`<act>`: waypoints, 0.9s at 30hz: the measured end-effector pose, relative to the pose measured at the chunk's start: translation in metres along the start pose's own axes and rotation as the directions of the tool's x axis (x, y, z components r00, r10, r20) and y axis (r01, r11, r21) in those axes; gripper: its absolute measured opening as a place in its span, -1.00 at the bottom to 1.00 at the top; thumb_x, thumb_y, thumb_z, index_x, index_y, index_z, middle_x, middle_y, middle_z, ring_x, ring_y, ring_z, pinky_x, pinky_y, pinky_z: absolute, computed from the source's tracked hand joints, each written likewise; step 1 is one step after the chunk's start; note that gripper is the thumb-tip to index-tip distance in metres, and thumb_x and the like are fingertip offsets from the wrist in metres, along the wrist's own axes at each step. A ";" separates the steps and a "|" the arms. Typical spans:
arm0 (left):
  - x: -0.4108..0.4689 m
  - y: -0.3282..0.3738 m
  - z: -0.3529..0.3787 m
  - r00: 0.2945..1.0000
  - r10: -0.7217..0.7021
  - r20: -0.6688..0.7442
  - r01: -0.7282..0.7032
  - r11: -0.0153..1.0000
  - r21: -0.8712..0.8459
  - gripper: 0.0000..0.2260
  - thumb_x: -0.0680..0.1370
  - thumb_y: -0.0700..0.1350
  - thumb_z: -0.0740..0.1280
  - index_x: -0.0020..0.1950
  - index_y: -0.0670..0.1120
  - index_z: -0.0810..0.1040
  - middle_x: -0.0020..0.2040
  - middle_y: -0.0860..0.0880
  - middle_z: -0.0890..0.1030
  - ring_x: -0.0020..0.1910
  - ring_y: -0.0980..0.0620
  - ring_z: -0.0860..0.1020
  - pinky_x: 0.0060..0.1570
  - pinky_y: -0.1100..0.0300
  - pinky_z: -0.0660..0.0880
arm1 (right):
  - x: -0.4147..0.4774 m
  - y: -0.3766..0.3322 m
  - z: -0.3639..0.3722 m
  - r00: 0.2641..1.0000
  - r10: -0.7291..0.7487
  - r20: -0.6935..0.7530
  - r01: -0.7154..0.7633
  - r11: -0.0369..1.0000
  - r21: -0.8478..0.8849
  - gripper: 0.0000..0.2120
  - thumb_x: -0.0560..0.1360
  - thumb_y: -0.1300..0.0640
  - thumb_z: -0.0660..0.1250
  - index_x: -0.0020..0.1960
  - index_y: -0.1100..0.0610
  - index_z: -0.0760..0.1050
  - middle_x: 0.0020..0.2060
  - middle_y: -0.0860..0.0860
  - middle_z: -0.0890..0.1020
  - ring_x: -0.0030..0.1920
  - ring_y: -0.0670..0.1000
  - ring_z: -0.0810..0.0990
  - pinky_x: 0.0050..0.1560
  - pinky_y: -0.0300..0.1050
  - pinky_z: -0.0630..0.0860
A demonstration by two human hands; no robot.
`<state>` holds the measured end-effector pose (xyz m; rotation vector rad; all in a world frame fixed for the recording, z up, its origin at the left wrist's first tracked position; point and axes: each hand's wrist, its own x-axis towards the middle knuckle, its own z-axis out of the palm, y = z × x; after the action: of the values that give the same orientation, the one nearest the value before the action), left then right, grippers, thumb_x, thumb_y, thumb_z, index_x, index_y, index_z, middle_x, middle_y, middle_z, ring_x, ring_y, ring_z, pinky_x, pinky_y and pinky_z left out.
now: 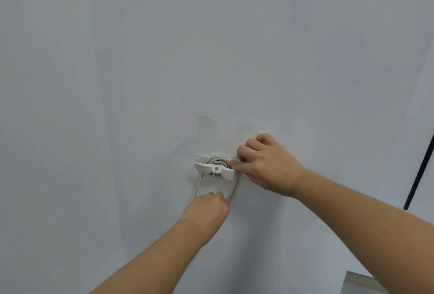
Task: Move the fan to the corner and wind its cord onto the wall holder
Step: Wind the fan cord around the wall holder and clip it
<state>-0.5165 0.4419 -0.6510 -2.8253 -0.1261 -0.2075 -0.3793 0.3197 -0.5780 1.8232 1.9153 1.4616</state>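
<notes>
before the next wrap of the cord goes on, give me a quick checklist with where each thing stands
1. Wall holder seated on wall: cannot tell; paint around it is peeled.
2. Earlier turns of cord sitting behind the holder's front wings: ok.
3. Left hand gripping the slack loop below the holder: ok.
4. Right hand steadying the holder's right end, thumb against it: ok.
5. Loop free of kinks: ok as far as it shows.
6. Fan in the corner: cannot tell, out of view.
</notes>
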 end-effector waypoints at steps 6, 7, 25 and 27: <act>0.004 0.007 0.002 0.999 -0.018 0.048 0.017 0.999 0.037 -0.65 0.44 -0.48 0.23 0.19 -0.28 0.48 0.15 -0.24 0.47 0.09 -0.19 0.51 -0.17 0.08 0.32 | -0.002 -0.001 0.000 1.000 0.014 0.002 -0.014 1.000 0.025 -0.77 0.45 0.18 0.32 0.06 -0.02 0.59 -0.18 -0.05 0.55 -0.17 0.07 0.49 0.03 -0.01 0.34; 0.004 0.007 0.002 0.999 -0.021 0.050 0.019 0.999 0.037 -0.65 0.44 -0.48 0.23 0.19 -0.28 0.48 0.15 -0.24 0.47 0.09 -0.19 0.51 -0.17 0.08 0.32 | -0.002 -0.002 0.000 1.000 0.027 0.003 -0.027 0.999 0.042 -0.78 0.45 0.18 0.32 0.04 -0.03 0.60 -0.17 -0.06 0.55 -0.17 0.07 0.50 0.04 -0.01 0.33; -0.011 -0.008 0.006 0.997 -0.058 0.059 0.054 0.997 0.062 -0.67 0.46 -0.47 0.20 0.17 -0.24 0.48 0.14 -0.20 0.49 0.08 -0.16 0.53 -0.17 0.10 0.33 | 0.009 -0.013 -0.006 0.968 0.212 0.136 -0.228 0.967 0.117 -0.74 0.41 0.06 0.40 0.09 -0.04 0.52 -0.17 -0.09 0.55 -0.14 0.04 0.51 0.06 -0.06 0.21; -0.012 -0.006 0.003 0.997 -0.040 0.067 0.037 0.998 0.053 -0.74 0.46 -0.46 0.20 0.06 -0.22 0.51 0.10 -0.19 0.52 0.04 -0.16 0.56 -0.19 0.12 0.31 | 0.009 -0.013 -0.008 0.966 0.204 0.156 -0.221 0.970 0.098 -0.66 0.44 0.05 0.37 0.20 -0.07 0.49 -0.15 -0.10 0.55 -0.13 0.04 0.50 0.07 -0.05 0.21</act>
<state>-0.5289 0.4474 -0.6539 -2.7805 -0.1985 -0.1150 -0.3959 0.3256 -0.5784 2.1812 1.8155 1.2551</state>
